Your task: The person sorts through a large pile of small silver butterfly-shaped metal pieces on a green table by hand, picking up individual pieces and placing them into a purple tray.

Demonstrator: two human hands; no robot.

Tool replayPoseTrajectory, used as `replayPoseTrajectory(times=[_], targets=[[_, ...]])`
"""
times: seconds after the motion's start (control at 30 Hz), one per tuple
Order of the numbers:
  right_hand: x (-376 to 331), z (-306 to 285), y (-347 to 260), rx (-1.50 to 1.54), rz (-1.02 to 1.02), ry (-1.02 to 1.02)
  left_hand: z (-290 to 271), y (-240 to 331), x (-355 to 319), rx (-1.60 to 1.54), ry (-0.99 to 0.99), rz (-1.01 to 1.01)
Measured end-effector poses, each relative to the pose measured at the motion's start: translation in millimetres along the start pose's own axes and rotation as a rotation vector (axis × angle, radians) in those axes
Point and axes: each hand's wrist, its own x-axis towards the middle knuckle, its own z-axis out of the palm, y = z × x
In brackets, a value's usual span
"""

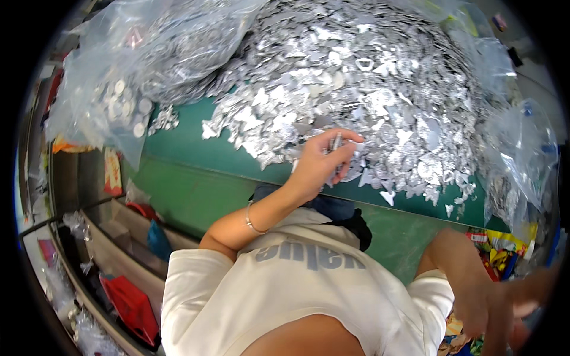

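Nearest the camera, the person's white short-sleeved top [297, 285] fills the lower middle of the view. At about four o'clock the right hand [504, 308] hangs low beside the body, past the table's near edge, blurred; whether its fingers are curled or spread I cannot tell, and nothing can be made out in it. Just beyond it lie bright printed wrappers [499, 252].

At about nine o'clock from the body, well below the tabletop, open brown cardboard boxes [119, 249] hold a red bag [127, 302], probably kept there to stay within arm's reach.

The left forearm, with a thin silver bracelet [254, 222], rises toward twelve o'clock. The left hand [320, 163] rests at the near rim of the heap, fingers drawn together and pinched on a few small flat silver metal pieces [336, 142], held up off the pile as if to be looked at or counted.

The green table top [196, 148] shows bare only in a strip along its near edge, from nine o'clock to the hand; that strip looks like the only free room for moving pieces.

Beyond, the big heap of silver stamped metal shapes [356, 77] covers the table. At ten o'clock a clear plastic bag of round silver discs [119, 101] slumps over the far left corner; at two to three o'clock another clear plastic bag [522, 154] hems the heap in.
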Motion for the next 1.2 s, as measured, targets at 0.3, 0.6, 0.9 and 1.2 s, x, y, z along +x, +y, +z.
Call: replayPoseTrajectory(times=[0.3,0.6,0.9,1.2], targets=[[14.3,-3.1,0.5,-0.142,-0.004,-0.097,-0.2,2.3,-18.1,0.008,-0.003,-0.073],[17.4,-5.9,2.2,-0.198,-0.007,-0.144,-6.0,5.8,-28.9,-0.016,-0.004,-0.042],[21.6,-9.2,7.6,-0.287,-0.021,-0.167,-9.1,3.4,-31.8,-0.055,0.033,-0.052],[16.9,-17.5,6.3,-0.412,-0.054,-0.12,-7.8,5.9,-34.2,-0.058,0.025,-0.062]])
